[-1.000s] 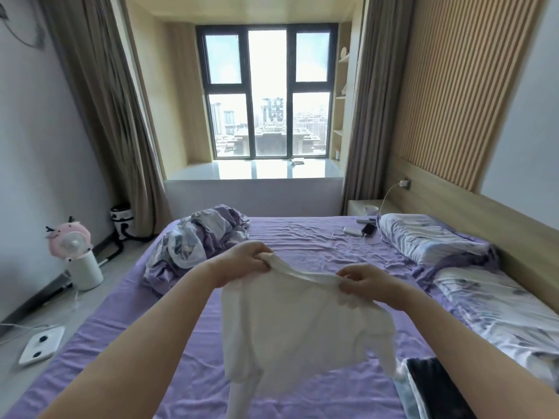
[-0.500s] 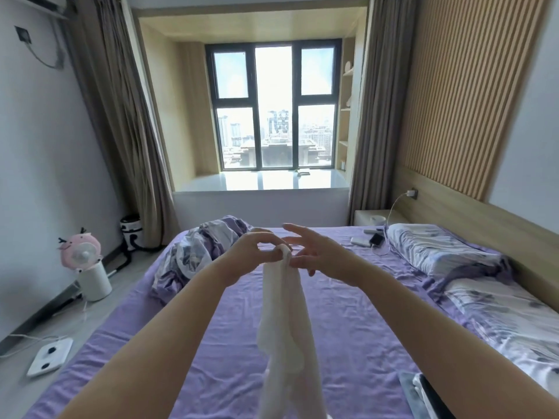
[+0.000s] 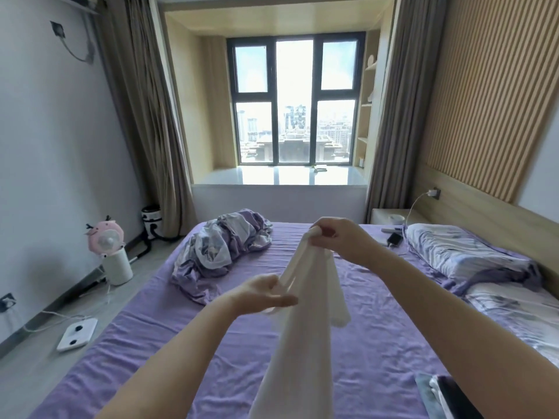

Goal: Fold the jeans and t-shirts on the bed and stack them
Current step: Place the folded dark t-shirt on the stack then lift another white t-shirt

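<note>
Hanging in the air above the purple bed sheet (image 3: pixel 378 358), a white t-shirt (image 3: pixel 305 328) is drooping in a long narrow bunch toward the bottom edge of the view. The right hand (image 3: pixel 335 234) is pinching the garment's top end between thumb and curled fingers, raised higher and farther out over the bed. The left hand (image 3: pixel 263 293) is gripping the cloth lower down on its left side, fingers closed round a fold of fabric, with the thumb lying along the front. Both bare forearms are reaching in from the bottom of the view.

A crumpled purple-and-white duvet (image 3: pixel 223 252) is lying on the far left part of the mattress, well apart from the shirt. Two patterned pillows (image 3: pixel 459 252) are resting along the wooden headboard on the right, and a dark phone (image 3: pixel 394 238) is sitting just beside the nearer-to-window pillow. A folded dark garment (image 3: pixel 450 397) is showing at the bottom right corner on the bed. On the floor at left, a pink fan (image 3: pixel 106 237) is standing on a white base, near a white scale (image 3: pixel 78 334).
</note>
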The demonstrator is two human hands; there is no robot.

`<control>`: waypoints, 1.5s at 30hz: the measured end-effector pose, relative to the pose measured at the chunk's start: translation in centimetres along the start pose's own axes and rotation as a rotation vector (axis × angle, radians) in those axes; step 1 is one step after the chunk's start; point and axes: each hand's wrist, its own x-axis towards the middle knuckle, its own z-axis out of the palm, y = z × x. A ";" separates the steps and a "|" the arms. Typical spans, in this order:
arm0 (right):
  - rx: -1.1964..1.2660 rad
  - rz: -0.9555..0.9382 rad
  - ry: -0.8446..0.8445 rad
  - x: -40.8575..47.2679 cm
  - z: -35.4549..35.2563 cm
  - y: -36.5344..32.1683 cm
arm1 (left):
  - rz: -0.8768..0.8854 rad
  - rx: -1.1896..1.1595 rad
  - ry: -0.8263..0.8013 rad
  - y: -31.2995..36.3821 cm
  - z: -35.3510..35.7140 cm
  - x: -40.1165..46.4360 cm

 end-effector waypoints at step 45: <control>-0.237 0.227 0.218 -24.0 2.0 -3.1 | 0.166 0.207 0.127 0.0 -2.0 -17.3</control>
